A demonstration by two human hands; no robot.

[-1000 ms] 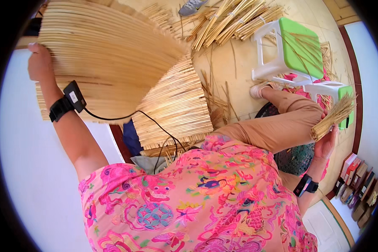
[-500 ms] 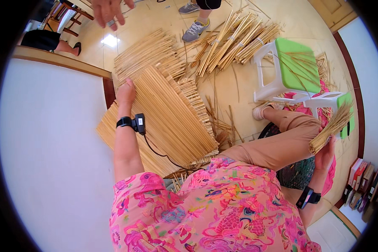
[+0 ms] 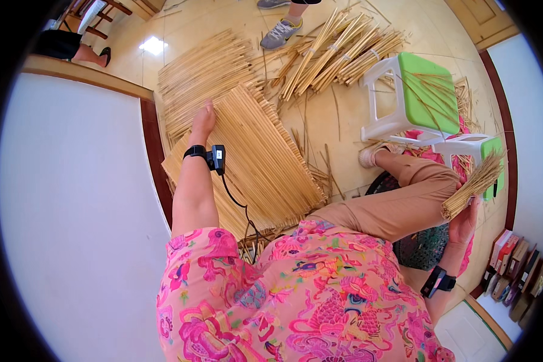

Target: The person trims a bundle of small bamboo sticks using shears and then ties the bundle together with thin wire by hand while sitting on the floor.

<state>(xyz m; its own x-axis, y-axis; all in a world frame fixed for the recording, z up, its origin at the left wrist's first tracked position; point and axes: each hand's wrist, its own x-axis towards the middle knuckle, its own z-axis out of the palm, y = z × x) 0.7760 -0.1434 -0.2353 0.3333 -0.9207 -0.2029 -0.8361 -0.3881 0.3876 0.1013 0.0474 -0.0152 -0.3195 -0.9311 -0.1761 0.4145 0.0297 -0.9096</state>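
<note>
A flat mat of straw stalks (image 3: 253, 157) laid side by side lies at a slant in front of me. My left hand (image 3: 203, 119) is closed on its upper left edge; the fingers are partly hidden. At the right, beside my bent knee, my right hand (image 3: 464, 222) grips a short bundle of straw (image 3: 472, 186). Its cut ends face me and its wispy tips fan out to the upper right. Another straw mat (image 3: 202, 78) lies on the floor beyond the first one.
Tied straw bundles (image 3: 344, 54) lie at the far middle, near another person's grey shoe (image 3: 280, 34). Right of centre stands a green and white stool (image 3: 425, 93) with loose stalks on top. A white panel (image 3: 84, 169) borders my left; boxes or books (image 3: 516, 265) stand lower right.
My left hand and the mat in it have shifted to the right and slightly away from me. Another person's hand has left the top of the view. My right hand has barely moved.
</note>
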